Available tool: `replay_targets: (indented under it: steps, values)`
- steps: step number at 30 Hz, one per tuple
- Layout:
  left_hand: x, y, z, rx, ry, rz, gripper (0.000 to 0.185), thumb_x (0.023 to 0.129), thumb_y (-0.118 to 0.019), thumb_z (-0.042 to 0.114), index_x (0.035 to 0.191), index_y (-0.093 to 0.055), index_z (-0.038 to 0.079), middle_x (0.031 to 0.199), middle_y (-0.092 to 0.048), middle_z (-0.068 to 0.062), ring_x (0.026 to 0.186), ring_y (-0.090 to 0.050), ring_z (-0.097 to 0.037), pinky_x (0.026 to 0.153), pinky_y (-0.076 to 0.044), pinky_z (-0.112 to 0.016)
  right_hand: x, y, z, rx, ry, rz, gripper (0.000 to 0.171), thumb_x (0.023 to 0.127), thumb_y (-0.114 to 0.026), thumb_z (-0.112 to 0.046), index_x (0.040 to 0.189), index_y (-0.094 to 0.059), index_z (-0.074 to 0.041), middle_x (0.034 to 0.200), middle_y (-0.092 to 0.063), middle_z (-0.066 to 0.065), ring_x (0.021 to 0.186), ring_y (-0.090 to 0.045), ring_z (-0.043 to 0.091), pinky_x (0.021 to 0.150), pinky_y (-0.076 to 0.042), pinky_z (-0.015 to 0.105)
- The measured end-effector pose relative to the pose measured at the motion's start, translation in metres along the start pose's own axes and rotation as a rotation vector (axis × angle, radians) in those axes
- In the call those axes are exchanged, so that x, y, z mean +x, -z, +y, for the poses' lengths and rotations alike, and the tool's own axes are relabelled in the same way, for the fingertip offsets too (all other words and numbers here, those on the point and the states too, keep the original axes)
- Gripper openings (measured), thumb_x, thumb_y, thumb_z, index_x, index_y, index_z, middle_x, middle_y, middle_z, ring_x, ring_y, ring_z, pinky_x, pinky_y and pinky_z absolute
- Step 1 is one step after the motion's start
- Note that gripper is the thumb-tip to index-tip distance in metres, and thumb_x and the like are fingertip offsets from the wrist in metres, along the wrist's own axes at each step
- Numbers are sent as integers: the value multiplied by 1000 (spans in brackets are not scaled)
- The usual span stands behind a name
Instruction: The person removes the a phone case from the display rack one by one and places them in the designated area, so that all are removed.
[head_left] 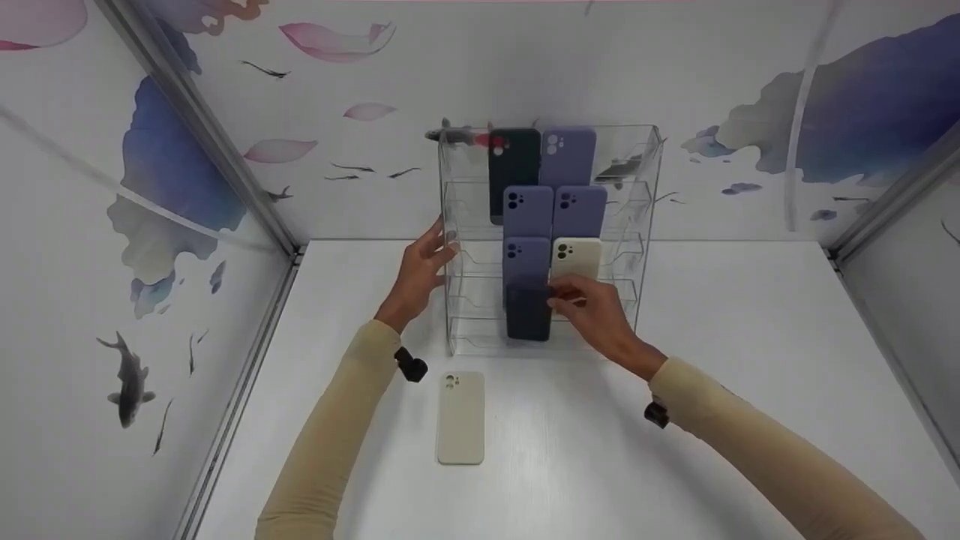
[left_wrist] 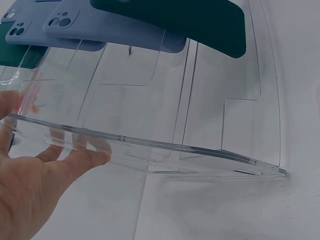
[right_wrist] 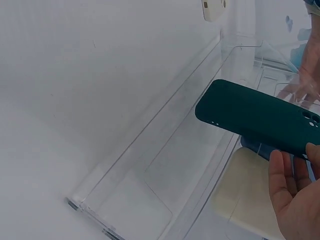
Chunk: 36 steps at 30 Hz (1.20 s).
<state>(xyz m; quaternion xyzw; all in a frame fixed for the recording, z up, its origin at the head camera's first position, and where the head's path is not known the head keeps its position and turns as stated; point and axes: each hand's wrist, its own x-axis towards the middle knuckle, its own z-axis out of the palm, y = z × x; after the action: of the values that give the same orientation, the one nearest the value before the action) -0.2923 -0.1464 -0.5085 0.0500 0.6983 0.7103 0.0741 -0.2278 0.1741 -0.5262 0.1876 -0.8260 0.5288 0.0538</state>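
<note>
From the head view, the left hand (head_left: pixel 421 271) rests with spread fingers against the side wall of the clear acrylic rack (head_left: pixel 646 187), steadying it, while the right hand (head_left: pixel 592 311) pinches the dark case (head_left: pixel 528 311) at the rack's lowest row. A cream case (head_left: pixel 460 418) lies flat on the table (head_left: pixel 750 360) — nearer the person than the left hand.

The left wrist view shows fingers (left_wrist: pixel 75 160) straight along the rack's edge, not curled round it; lavender cases (left_wrist: pixel 75 27) sit beyond.

In the right wrist view the dark case (right_wrist: pixel 255 115) hangs tilted over a slot, held at its camera end only. With such a slim grip it could pivot and catch the slot's thin front lip. Room is tight between dividers — open table lies outside the right hand.
</note>
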Motion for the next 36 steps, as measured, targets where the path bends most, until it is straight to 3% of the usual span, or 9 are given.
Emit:
replay_targets:
  steps: [7,17,28,36]
  values:
    - [1,2,-2,-26,1,-13,73,114,-64,29,177,-28,26,175,-38,-16,159,-41,-36,121,-39,-69,-7,4,-8,13,12,16,25,101,-78,2,125,-80,-4,115,-79,9,103,-76,26,87,-61,23]
    - [-4,10,-5,-4,16,19,75,114,-64,32,177,-25,25,176,-35,-15,161,-38,-34,123,-38,-68,-16,1,-9,-29,2,-9,23,102,-79,-1,125,-80,-8,115,-79,6,105,-75,23,90,-66,40]
    - [-1,2,-2,9,5,13,71,114,-64,31,176,-29,30,175,-37,-14,161,-39,-34,122,-40,-67,-30,14,-6,-14,-19,9,27,101,-80,0,127,-79,-6,117,-79,10,107,-76,27,90,-66,44]
    - [0,-1,-1,-3,-3,12,71,114,-65,30,176,-30,28,175,-38,-15,160,-41,-33,120,-42,-67,-40,20,0,0,-46,5,27,101,-80,0,126,-80,-6,115,-79,9,106,-76,26,89,-66,37]
